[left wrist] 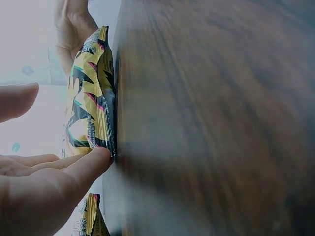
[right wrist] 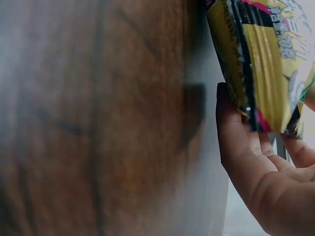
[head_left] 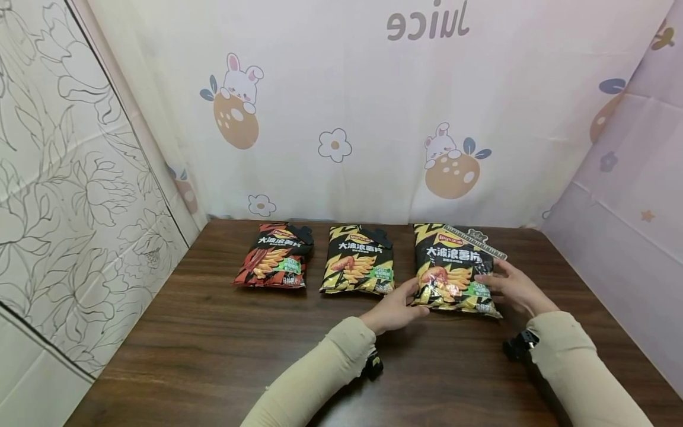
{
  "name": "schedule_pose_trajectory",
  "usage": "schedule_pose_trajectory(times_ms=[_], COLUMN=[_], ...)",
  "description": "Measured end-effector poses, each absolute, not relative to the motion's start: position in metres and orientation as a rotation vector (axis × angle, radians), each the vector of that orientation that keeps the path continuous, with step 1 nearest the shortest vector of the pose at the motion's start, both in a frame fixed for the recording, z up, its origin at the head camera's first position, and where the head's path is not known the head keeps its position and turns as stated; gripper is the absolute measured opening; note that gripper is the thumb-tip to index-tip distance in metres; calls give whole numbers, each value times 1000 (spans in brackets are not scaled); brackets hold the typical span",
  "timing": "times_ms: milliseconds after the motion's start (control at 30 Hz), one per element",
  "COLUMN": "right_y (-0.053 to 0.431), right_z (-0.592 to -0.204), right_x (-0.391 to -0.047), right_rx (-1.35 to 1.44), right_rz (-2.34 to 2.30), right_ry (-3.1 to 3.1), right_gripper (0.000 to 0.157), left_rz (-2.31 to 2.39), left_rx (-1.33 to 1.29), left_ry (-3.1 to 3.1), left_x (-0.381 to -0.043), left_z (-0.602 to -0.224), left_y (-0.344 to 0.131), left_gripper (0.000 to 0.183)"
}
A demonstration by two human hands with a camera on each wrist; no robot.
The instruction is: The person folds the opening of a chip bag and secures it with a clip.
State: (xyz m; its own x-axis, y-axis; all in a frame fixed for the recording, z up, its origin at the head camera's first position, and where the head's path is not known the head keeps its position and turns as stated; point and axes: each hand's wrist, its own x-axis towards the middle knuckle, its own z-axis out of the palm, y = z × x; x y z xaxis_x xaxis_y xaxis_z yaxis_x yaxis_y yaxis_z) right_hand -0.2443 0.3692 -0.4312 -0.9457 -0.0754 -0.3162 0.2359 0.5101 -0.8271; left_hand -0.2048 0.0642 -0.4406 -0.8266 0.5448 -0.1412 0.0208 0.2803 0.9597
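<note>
Toward the right of the table lies a yellow-and-black potato chip bag (head_left: 450, 270), printed with fries and a chicken wing. A dark strip with pale markings (head_left: 475, 237) runs slantwise across its upper right corner. My left hand (head_left: 395, 307) touches the bag's lower left edge, fingers nearly straight; in the left wrist view its thumb (left wrist: 18, 101) stands apart from the bag. At the right side, my right hand (head_left: 519, 287) holds the bag, thumb over the front and fingers beneath. The right wrist view shows those fingers (right wrist: 236, 132) under the bag's edge.
Left of it lie another yellow chip bag (head_left: 358, 261) and a red chip bag (head_left: 274, 258), both with dark pieces at their upper right corners. A patterned curtain (head_left: 299, 178) hangs behind the brown wooden table (head_left: 213, 344); a flowered panel (head_left: 80, 190) stands left.
</note>
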Motion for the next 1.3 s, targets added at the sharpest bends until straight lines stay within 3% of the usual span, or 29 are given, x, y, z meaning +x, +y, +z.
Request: schedule_pose_trajectory(times_ms=[800, 1300], right_y=[375, 378], right_z=[-432, -431], right_x=[-256, -253], right_rx=[308, 265], right_rz=[-1346, -1322], right_ry=[2434, 2458], right_gripper=[102, 96], left_rz=[1574, 1572], left_rx=[482, 494], left_ry=[2106, 2098], left_x=[-208, -209], left_z=[-440, -438], left_y=[69, 68], left_gripper=[70, 69])
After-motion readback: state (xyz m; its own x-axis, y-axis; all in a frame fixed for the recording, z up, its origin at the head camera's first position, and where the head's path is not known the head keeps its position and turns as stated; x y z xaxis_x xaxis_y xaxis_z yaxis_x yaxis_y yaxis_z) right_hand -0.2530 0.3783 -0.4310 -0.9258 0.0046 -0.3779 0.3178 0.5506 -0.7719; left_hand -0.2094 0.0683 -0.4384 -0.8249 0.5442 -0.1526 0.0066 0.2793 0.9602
